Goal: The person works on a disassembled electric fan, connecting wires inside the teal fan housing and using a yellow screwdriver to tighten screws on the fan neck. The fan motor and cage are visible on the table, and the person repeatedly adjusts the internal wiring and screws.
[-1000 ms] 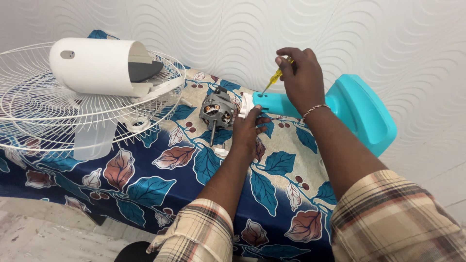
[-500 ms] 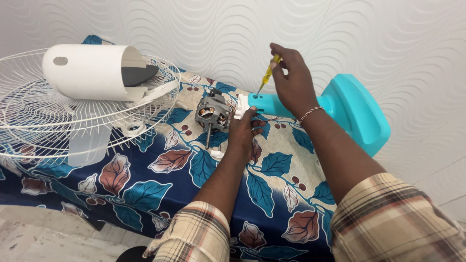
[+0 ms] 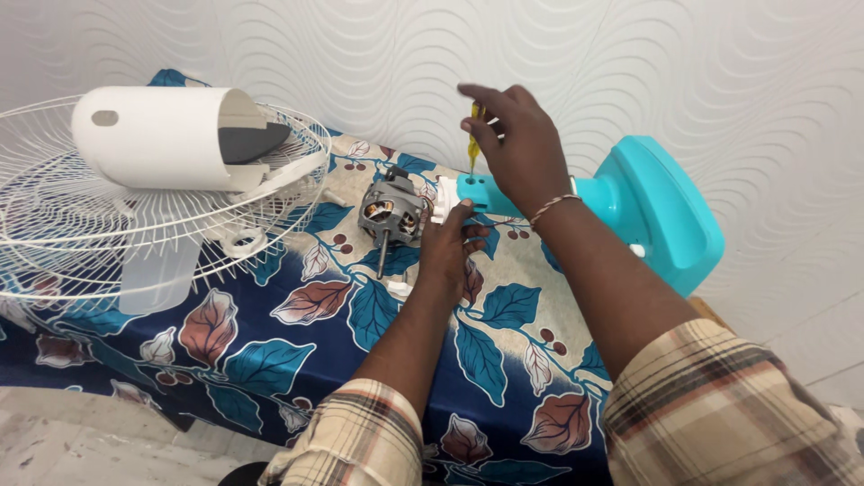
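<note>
My right hand [image 3: 519, 144] holds a yellow-handled screwdriver [image 3: 473, 137] upright, tip down on the turquoise fan neck [image 3: 477, 191]. That neck joins a turquoise fan base [image 3: 661, 207] lying on its side at the right. My left hand [image 3: 453, 250] rests on the table and grips the white bracket where the neck meets the bare fan motor [image 3: 391, 213]. The motor's shaft points toward me. A small white part [image 3: 399, 289] lies just left of my left wrist.
A white wire fan guard [image 3: 135, 211] lies at the left with a white motor cover [image 3: 166, 137] and a translucent blade [image 3: 157, 274] on it. The table wears a blue leaf-patterned cloth [image 3: 297, 342]. A white textured wall stands close behind.
My right hand has lifted and turned the screwdriver from slanted to upright over the turquoise neck. My left hand stays on the bracket beside the motor.
</note>
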